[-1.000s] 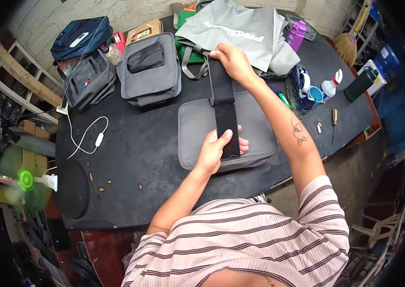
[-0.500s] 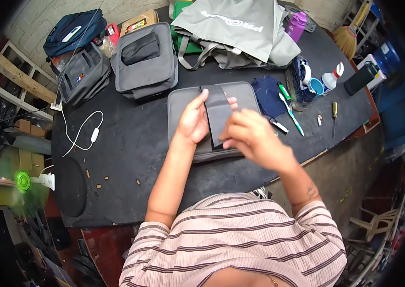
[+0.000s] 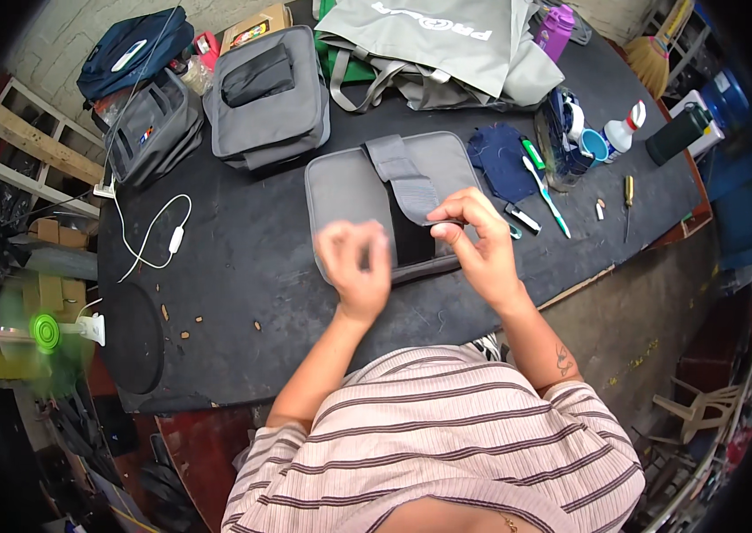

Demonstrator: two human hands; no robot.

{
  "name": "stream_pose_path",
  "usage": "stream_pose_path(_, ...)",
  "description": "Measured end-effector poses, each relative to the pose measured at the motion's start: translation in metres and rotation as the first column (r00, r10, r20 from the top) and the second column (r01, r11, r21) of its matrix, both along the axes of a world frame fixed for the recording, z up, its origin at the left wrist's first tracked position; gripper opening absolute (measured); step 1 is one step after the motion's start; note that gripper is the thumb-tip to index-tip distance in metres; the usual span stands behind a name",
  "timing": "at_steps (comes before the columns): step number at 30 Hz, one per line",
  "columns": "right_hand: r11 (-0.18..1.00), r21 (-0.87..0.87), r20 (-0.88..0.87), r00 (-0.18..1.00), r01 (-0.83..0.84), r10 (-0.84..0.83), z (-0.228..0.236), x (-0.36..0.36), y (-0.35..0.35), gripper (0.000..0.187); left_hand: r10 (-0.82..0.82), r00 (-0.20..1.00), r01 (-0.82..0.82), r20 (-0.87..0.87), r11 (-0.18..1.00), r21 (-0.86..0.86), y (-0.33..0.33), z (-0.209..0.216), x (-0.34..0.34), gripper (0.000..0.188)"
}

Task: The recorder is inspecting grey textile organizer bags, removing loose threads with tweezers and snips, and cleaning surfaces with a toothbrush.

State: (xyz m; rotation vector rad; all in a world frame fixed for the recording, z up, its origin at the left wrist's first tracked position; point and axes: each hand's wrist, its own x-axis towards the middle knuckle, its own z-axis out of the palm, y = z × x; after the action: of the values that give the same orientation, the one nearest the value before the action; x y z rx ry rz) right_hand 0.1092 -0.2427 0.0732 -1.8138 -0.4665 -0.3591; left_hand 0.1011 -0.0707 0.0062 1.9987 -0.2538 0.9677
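In front of me a flat grey fabric bag [image 3: 337, 184] lies on the black table. A wide grey strap [image 3: 413, 189] runs down its middle, its lower part lifted and bent away from a black strip [image 3: 414, 243] on the bag. My right hand [image 3: 481, 244] pinches the strap's loose end between thumb and forefinger. Over the bag's lower left edge is my left hand [image 3: 356, 266], fingers curled toward the thumb and smeared by motion; I see nothing certain in it.
Grey bags [image 3: 267, 133] stand at the back left beside a white cable [image 3: 176, 240]. A large grey tote [image 3: 447, 53] fills the back. To the right lie a toothbrush [image 3: 550, 202], a screwdriver [image 3: 629, 200] and a spray bottle [image 3: 622, 135]. A green fan [image 3: 45, 331] blurs at left.
My left hand has come off the strap and moved down and left. My right hand has lifted the strap's lower end up and to the right, baring the black strip.
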Motion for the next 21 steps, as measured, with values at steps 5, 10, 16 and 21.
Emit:
stream_pose_path(5, 1.0, -0.006, 0.008, 1.0, -0.031, 0.031, 0.006, 0.003, 0.0, 0.011, -0.107, 0.994, 0.102, -0.01, 0.911, 0.399, -0.019, -0.012, -0.026, 0.039)
stream_pose_path(10, 0.999, 0.001, 0.033, 0.999, -0.033, 0.033, 0.009, 0.005, 0.0, 0.012, -0.346, 0.937, 0.304, 0.038, 0.866, 0.398, -0.03, -0.012, -0.018, 0.006)
stream_pose_path(16, 0.994, -0.099, 0.084, 0.995, -0.049, 0.058, 0.006, -0.003, -0.004, 0.012, -0.31, 0.949, 0.31, 0.051, 0.951, -0.001, -0.01, -0.014, -0.038, 0.019)
stream_pose_path(21, 0.993, -0.117, 0.135, 0.991, -0.005, 0.021, -0.027, -0.02, 0.002, 0.017, -0.866, 0.42, 0.078, -0.271, 0.332, -0.94, 0.02, 0.006, 0.032, 0.055)
